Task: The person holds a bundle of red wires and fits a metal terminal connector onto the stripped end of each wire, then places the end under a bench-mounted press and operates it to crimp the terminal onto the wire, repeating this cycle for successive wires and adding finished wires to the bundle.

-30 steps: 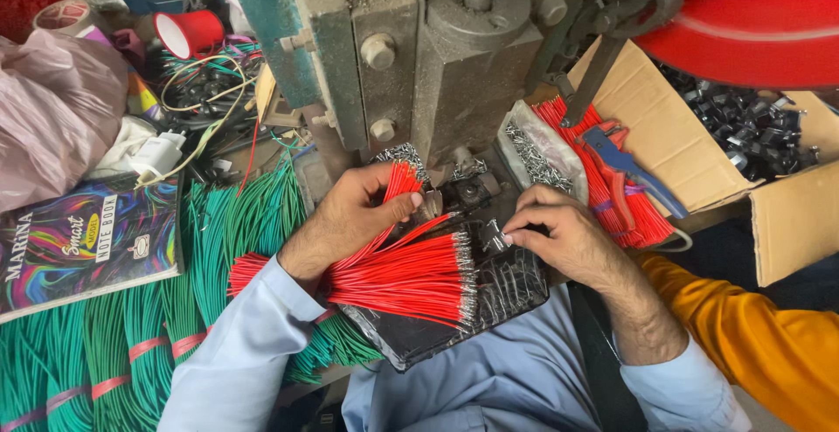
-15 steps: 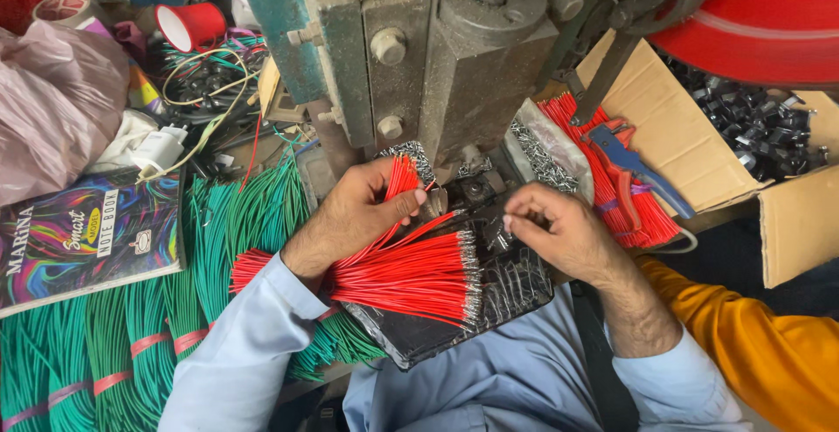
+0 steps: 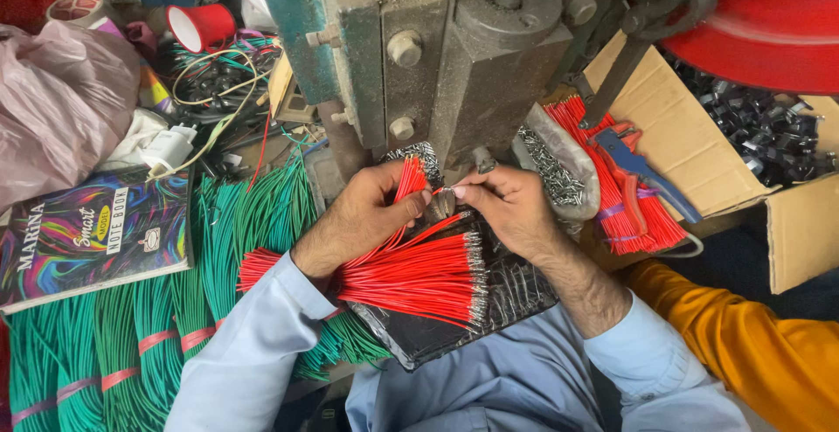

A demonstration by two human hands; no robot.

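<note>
Both hands have closed in toward each other since half a second ago, right hand (image 3: 511, 209) sliding left until its fingertips nearly meet the left's. Single red wire (image 3: 441, 191) sits pinched at its tip between right thumb and forefinger, just under the grey press machine (image 3: 437, 65). Left hand (image 3: 367, 218) is curled shut around a small clutch of red wires (image 3: 409, 179) standing up between its fingers. Main bundle of red wires (image 3: 411, 276) fans out below both hands, metal-tipped ends pointing right, lying on a black plastic sheet (image 3: 472, 310) on the lap. Green wire bundles (image 3: 131, 327) lie left, beside a colourful notebook (image 3: 87, 231). More red wires and blue-handled pliers (image 3: 642, 170) rest in a cardboard box (image 3: 682, 135) right.
</note>
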